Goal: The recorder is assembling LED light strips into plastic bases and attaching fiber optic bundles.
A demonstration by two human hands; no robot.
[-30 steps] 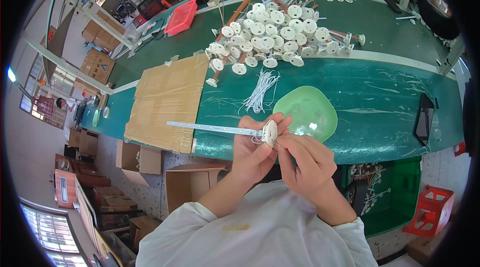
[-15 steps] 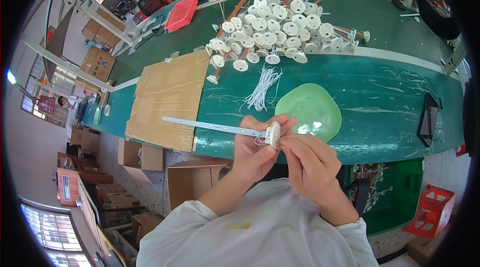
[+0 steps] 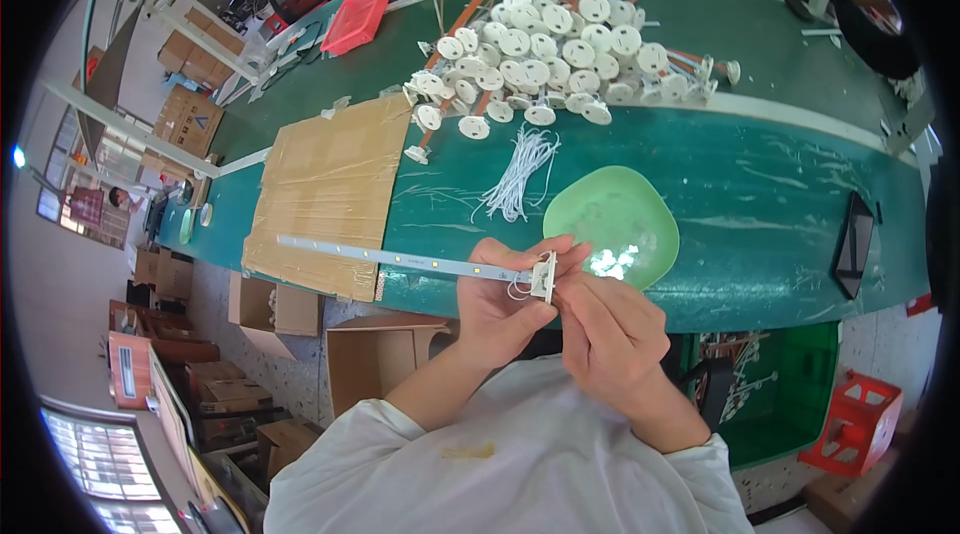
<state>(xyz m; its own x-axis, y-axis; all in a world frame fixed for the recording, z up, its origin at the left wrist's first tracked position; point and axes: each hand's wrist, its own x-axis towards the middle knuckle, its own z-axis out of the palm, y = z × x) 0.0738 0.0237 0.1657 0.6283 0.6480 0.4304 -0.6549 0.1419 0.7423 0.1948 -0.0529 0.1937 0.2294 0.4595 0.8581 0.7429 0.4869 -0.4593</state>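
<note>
Two bare hands meet just above the middle of the worktop's near edge, at a slim LED strip (image 3: 400, 259) with a white round base (image 3: 543, 277). The left hand (image 3: 492, 319) grips the base end between thumb and fingers, the thumb on the near side. The right hand (image 3: 615, 324) has its thumb and forefinger pressed together against the base's outer face; what they pinch is too small to make out, perhaps a wire end. Thin white wire (image 3: 517, 286) loops beside the base, and the strip reaches leftward, its free end over a flat cardboard sheet (image 3: 325, 184).

That sheet covers the left part of the green worktop (image 3: 760, 189), down to its near edge. To its right lies a bundle of white cords (image 3: 520, 174), then a light-green dish (image 3: 610, 214) nearer the near edge, just beyond the hands. A flat black slab (image 3: 852, 244) sits by the worktop's right end. Farther back, beyond a pale rail (image 3: 790, 114), is a heaped pile of strips with white disc bases (image 3: 550, 49), with a red plastic basket (image 3: 357, 19) to its left. Below the near edge stand an open cardboard box (image 3: 375, 364), a green crate (image 3: 790, 424) and a red stool (image 3: 855, 424).
</note>
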